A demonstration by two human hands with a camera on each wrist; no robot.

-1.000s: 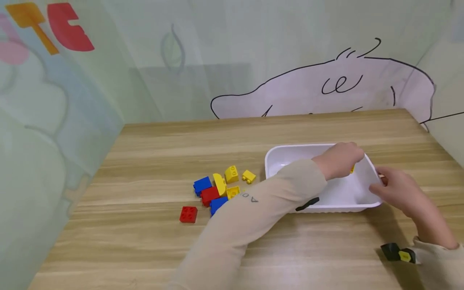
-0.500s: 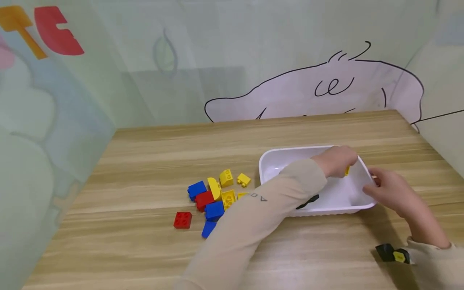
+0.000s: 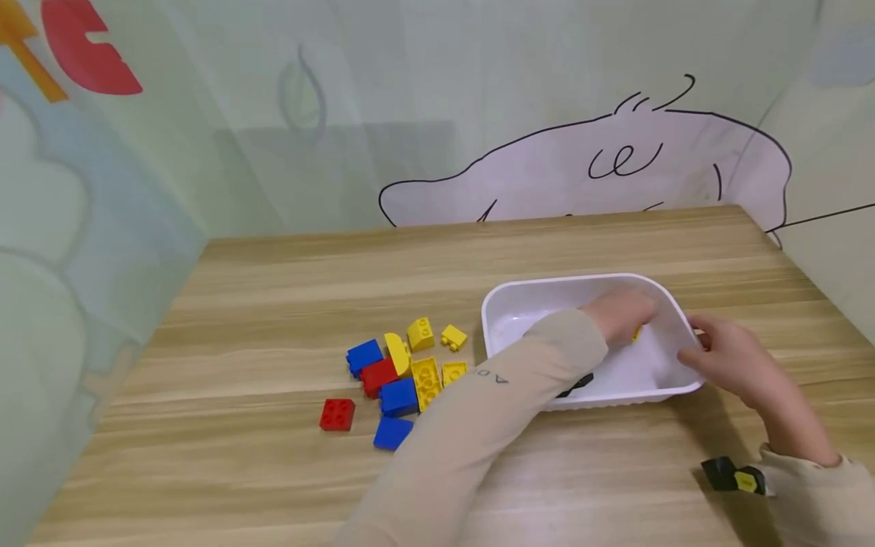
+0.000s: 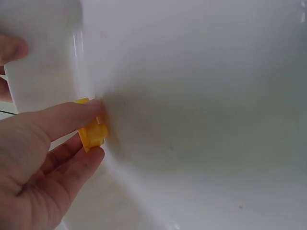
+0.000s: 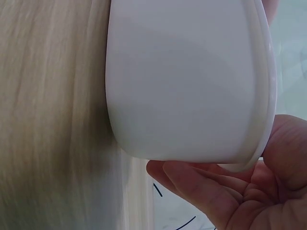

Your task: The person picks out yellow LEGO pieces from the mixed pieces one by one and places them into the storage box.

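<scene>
Inside the white plastic tray point(image 3: 519, 308), my left hand point(image 3: 620, 315) pinches a small yellow brick point(image 4: 92, 127) between thumb and fingertips. In the left wrist view that brick is low, by the tray's wall. My right hand point(image 3: 734, 361) grips the tray's right rim, and in the right wrist view its thumb is at the rim and its fingers point(image 5: 196, 184) lie along the outer wall. In the head view the left hand hides most of the pinched brick.
Left of the tray lie several loose bricks: a red brick point(image 3: 337, 415), a blue brick point(image 3: 399, 397), a yellow rounded brick point(image 3: 397, 353) and a small yellow brick point(image 3: 454, 337) among them. My left sleeve point(image 3: 472, 425) crosses the wooden table point(image 3: 205, 471) and hides part of the pile.
My left hand has moved lower into the tray with the yellow brick. The right hand keeps its grip on the rim. The whole head view has shifted slightly, showing more of the blue bricks.
</scene>
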